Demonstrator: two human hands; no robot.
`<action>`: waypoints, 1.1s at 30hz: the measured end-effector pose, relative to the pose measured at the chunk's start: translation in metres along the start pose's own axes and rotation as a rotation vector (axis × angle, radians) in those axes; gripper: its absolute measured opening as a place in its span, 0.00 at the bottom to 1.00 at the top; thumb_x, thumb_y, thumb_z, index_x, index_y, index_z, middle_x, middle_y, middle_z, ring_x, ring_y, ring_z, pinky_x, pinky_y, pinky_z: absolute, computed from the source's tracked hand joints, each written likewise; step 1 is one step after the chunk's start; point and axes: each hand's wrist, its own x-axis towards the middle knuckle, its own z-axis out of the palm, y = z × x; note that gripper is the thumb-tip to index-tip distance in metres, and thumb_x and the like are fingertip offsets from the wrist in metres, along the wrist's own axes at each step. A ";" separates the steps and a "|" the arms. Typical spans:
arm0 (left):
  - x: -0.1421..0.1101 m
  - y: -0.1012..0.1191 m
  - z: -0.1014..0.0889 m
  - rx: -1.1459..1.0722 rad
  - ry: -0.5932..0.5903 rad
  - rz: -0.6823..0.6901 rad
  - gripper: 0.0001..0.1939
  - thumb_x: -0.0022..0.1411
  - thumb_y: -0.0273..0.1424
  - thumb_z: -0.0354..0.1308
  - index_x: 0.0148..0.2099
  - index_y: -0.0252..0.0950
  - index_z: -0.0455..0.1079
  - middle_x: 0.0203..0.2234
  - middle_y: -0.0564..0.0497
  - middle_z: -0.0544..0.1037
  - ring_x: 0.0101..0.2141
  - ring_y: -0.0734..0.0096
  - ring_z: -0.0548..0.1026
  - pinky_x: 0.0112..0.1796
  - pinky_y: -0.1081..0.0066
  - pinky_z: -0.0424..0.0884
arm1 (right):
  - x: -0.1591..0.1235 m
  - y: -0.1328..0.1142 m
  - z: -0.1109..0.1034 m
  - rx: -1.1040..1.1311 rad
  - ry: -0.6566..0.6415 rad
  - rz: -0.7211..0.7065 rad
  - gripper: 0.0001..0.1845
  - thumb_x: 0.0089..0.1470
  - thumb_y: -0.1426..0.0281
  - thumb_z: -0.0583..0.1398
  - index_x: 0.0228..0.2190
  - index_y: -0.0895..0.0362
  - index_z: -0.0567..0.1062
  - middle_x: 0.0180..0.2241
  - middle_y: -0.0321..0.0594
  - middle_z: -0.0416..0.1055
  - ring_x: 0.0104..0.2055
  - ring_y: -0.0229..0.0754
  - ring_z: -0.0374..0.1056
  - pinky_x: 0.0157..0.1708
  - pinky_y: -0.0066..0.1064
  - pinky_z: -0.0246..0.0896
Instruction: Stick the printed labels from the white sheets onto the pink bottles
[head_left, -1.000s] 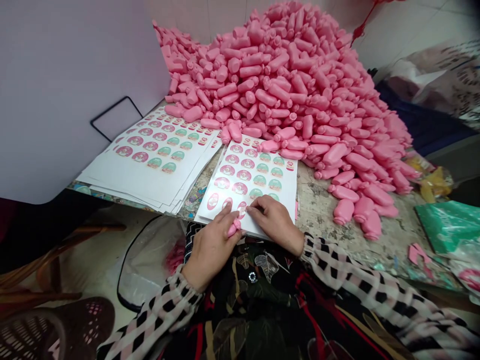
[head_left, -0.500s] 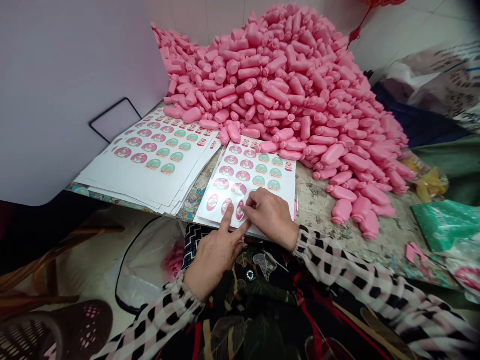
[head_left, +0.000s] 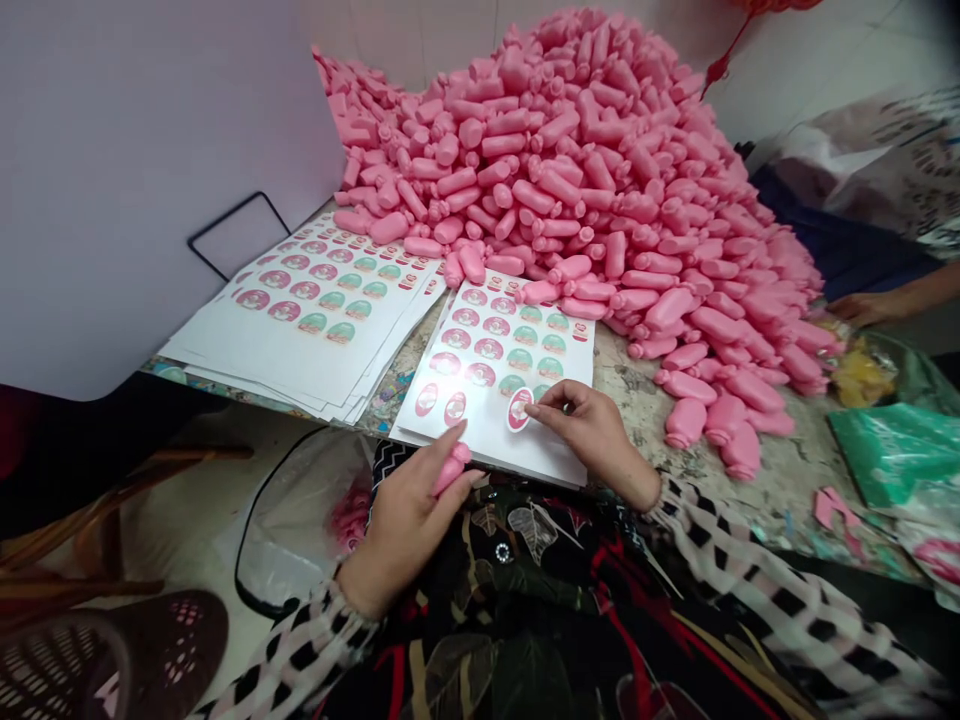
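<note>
My left hand (head_left: 405,510) is closed round a small pink plastic bottle (head_left: 451,468), whose top pokes out between thumb and fingers just off the table's front edge. Pinched by thumb and fingertips, an oval pink-and-white sticker (head_left: 519,410) hangs from my right hand (head_left: 589,430), lifted off its backing. Below it lies the sticker sheet (head_left: 480,430), with rows of pink and green labels. Two oval stickers remain at that sheet's near left corner, close to my left fingertips.
A large heap of pink bottles (head_left: 540,180) fills the table's back. More sticker sheets (head_left: 262,360) are stacked at the left, beside a grey panel (head_left: 165,180). Pink-handled snippers (head_left: 836,515) and a green packet (head_left: 896,450) lie right. Another person's hand (head_left: 862,308) reaches in there.
My right hand has peeled the oval sticker off the sheet and moved right with it. My left hand has drawn back, showing the bottle. Another person's hand has appeared at the right.
</note>
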 end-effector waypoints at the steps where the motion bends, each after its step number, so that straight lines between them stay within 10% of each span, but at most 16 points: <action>1: 0.001 0.004 -0.002 -0.166 0.048 -0.118 0.26 0.58 0.40 0.56 0.58 0.42 0.61 0.46 0.48 0.75 0.45 0.64 0.73 0.48 0.65 0.67 | -0.001 -0.001 0.000 0.071 0.001 0.028 0.15 0.44 0.57 0.64 0.25 0.56 0.72 0.24 0.34 0.70 0.25 0.36 0.61 0.26 0.28 0.53; 5: 0.016 0.020 -0.005 -1.016 -0.067 -0.540 0.22 0.61 0.42 0.53 0.54 0.39 0.61 0.29 0.51 0.74 0.28 0.72 0.74 0.31 0.69 0.72 | -0.006 -0.021 0.002 0.307 -0.034 0.056 0.16 0.41 0.58 0.66 0.23 0.57 0.70 0.22 0.33 0.67 0.24 0.34 0.59 0.26 0.28 0.54; 9: 0.034 0.028 0.000 -1.443 -0.281 -0.667 0.15 0.63 0.40 0.50 0.49 0.41 0.63 0.32 0.51 0.73 0.29 0.70 0.76 0.33 0.63 0.74 | -0.015 -0.037 0.006 0.365 -0.093 -0.037 0.14 0.43 0.60 0.66 0.23 0.56 0.70 0.24 0.33 0.68 0.26 0.35 0.61 0.28 0.28 0.57; 33: 0.046 0.034 0.014 -1.443 -0.290 -0.586 0.14 0.64 0.38 0.49 0.50 0.41 0.66 0.36 0.52 0.70 0.28 0.75 0.72 0.25 0.71 0.73 | -0.021 -0.026 0.009 0.093 -0.174 -0.270 0.09 0.50 0.63 0.63 0.26 0.55 0.72 0.27 0.33 0.69 0.32 0.37 0.65 0.33 0.29 0.58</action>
